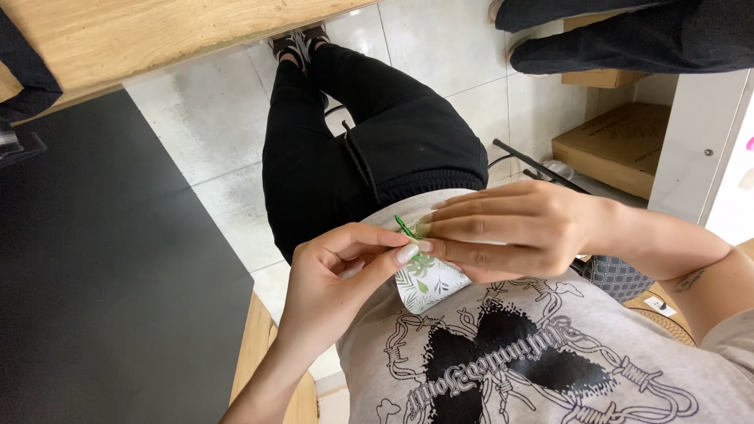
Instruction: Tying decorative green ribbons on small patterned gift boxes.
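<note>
My left hand (338,267) and my right hand (510,235) meet in front of my chest, above my lap. Between them is a small white piece with a green leaf print (424,284), paper or cloth, I cannot tell which. My right hand's fingers lie flat over its top edge. The thumb and forefinger of my left hand pinch that same edge. A thin green bit (404,226) sticks up where the fingertips meet; it is too small to make out. I am seated, in black trousers (369,149) and a grey printed shirt (550,369).
A black tabletop (102,275) fills the left side, with a wooden edge (255,345) near my left arm. A wooden surface (118,31) runs along the top left. Cardboard boxes (613,141) and a white cabinet (695,141) stand at the right. Another person's dark-clothed legs (628,35) are at top right.
</note>
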